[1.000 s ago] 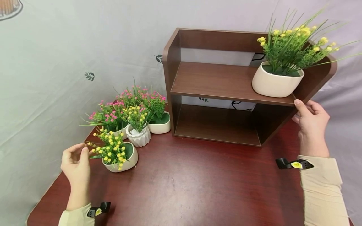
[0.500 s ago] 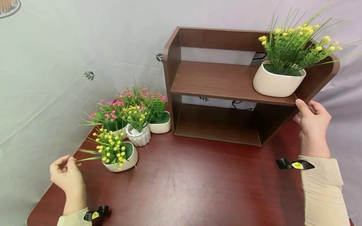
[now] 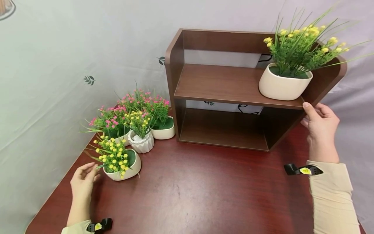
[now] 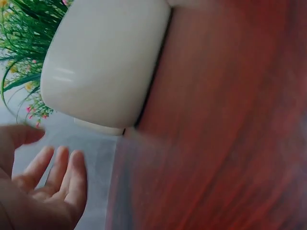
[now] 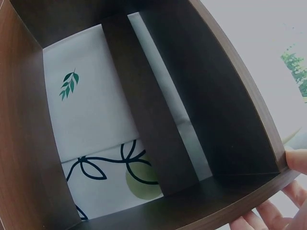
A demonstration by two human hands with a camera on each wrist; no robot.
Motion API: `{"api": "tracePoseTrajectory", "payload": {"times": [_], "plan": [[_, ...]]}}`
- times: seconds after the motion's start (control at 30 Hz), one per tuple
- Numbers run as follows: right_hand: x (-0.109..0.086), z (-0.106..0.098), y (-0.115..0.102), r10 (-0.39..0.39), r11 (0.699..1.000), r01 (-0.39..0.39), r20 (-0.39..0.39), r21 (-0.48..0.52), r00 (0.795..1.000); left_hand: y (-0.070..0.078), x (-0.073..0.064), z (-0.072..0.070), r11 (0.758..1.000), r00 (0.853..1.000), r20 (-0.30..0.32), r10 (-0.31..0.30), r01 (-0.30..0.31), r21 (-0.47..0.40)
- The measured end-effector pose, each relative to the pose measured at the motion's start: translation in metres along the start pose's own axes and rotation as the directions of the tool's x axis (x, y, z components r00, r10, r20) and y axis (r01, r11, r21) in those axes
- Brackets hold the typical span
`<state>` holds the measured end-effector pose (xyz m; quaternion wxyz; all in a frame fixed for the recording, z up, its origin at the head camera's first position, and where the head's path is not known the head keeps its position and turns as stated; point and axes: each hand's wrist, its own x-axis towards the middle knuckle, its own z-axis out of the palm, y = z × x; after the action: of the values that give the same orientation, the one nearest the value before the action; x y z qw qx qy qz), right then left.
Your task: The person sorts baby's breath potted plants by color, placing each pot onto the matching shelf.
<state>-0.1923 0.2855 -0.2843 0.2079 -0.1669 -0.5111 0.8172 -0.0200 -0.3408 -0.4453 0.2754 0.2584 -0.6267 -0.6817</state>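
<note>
Left hand, head view: The left hand [image 3: 83,182] was just beside the front pot [image 3: 128,172], near its grass leaves; whether a fingertip touched a leaf, I could not tell.
Right hand, head view: The right hand [image 3: 322,130] pinched the shelf [image 3: 219,79] at its right front edge, thumb in front and fingers behind the side panel, perhaps to keep it steady.
Upper pot: This white pot [image 3: 284,85] stood upright at the right end of the middle board, holding a green base, long grass and yellow flowers [image 3: 304,48].
Table pots: On the table [image 3: 204,188], the front pot carried yellow flowers over a green base. Behind it were a ribbed pot [image 3: 142,143] with yellow flowers and something white inside, and two smooth pots with pink flowers [image 3: 112,122], grouped probably to save room.
Left wrist view: The fingers were loosely bent and well separated from the thumb; no object was seen in them. A white pot wall was near, not touched.
Right wrist view: The thumb lay at the shelf's corner, with fingers curled on the outer side. Through the open back, printed cloth [image 5: 86,110] was visible.
</note>
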Motion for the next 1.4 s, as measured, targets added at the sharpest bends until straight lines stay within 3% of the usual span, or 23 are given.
{"api": "tracePoseTrajectory", "payload": {"times": [0.07,0.1,0.17,0.23,0.27,0.33,0.4,0.5,0.53,0.6,0.7,0.83,0.93,1.07,1.27,1.4], "plan": [[0.0,-0.001,-0.001,-0.004,1.0,0.004,-0.006,0.0,1.0,-0.002,0.0,-0.002,0.998,0.988,0.152,0.032,-0.04,0.049],[0.0,-0.001,-0.001,-0.004,1.0,0.004,-0.009,0.004,1.0,-0.003,0.0,-0.004,0.996,0.971,0.23,0.066,-0.079,0.051],[0.0,-0.001,-0.001,-0.007,1.0,0.007,-0.011,0.008,1.0,-0.004,0.001,-0.008,0.986,0.917,0.375,0.136,-0.162,0.037],[0.0,-0.001,-0.002,-0.013,1.0,0.013,-0.015,-0.001,1.0,-0.005,0.003,-0.012,0.972,0.859,0.475,0.191,-0.232,0.029],[-0.001,-0.001,-0.002,-0.018,1.0,0.017,-0.018,-0.008,1.0,-0.005,0.004,-0.014,0.964,0.838,0.507,0.2,-0.262,0.052],[-0.001,-0.001,-0.002,-0.022,1.0,0.022,-0.02,-0.013,1.0,-0.005,0.005,-0.017,0.947,0.821,0.548,0.161,-0.285,0.149],[-0.001,-0.001,-0.002,-0.027,0.999,0.026,-0.027,-0.02,0.999,-0.003,0.007,-0.018,0.916,0.824,0.564,0.061,-0.271,0.297],[-0.001,-0.002,-0.002,-0.021,1.0,0.021,-0.022,-0.008,1.0,0.001,0.008,-0.017,0.838,0.827,0.553,-0.103,-0.227,0.496],[-0.001,-0.002,-0.002,-0.021,1.0,0.021,-0.02,-0.007,1.0,0.002,0.008,-0.016,0.811,0.824,0.55,-0.136,-0.226,0.539],[0.0,-0.002,-0.002,-0.016,1.0,0.016,-0.016,-0.005,1.0,0.003,0.008,-0.014,0.792,0.818,0.555,-0.152,-0.235,0.563],[-0.001,-0.002,0.0,-0.014,1.0,0.014,-0.017,-0.012,1.0,0.002,0.009,-0.009,0.815,0.807,0.583,-0.092,-0.275,0.509],[-0.002,-0.002,0.002,-0.012,1.0,0.011,-0.015,-0.018,1.0,-0.001,0.011,-0.004,0.887,0.765,0.643,-0.005,-0.293,0.355],[-0.003,-0.001,0.004,-0.016,1.0,0.016,-0.01,-0.027,1.0,-0.003,0.011,-0.003,0.915,0.753,0.658,0.019,-0.278,0.292],[-0.002,0.0,0.004,-0.021,0.999,0.021,-0.011,-0.041,1.0,-0.004,0.008,-0.003,0.919,0.771,0.637,0.026,-0.268,0.288],[-0.002,0.0,0.001,-0.019,0.999,0.018,-0.015,-0.047,1.0,-0.002,0.001,0.001,0.888,0.8,0.6,0.028,-0.296,0.352],[-0.001,0.0,0.0,-0.021,0.999,0.021,-0.008,-0.045,1.0,-0.001,-0.003,0.003,0.914,0.807,0.59,-0.019,-0.225,0.337]]}}
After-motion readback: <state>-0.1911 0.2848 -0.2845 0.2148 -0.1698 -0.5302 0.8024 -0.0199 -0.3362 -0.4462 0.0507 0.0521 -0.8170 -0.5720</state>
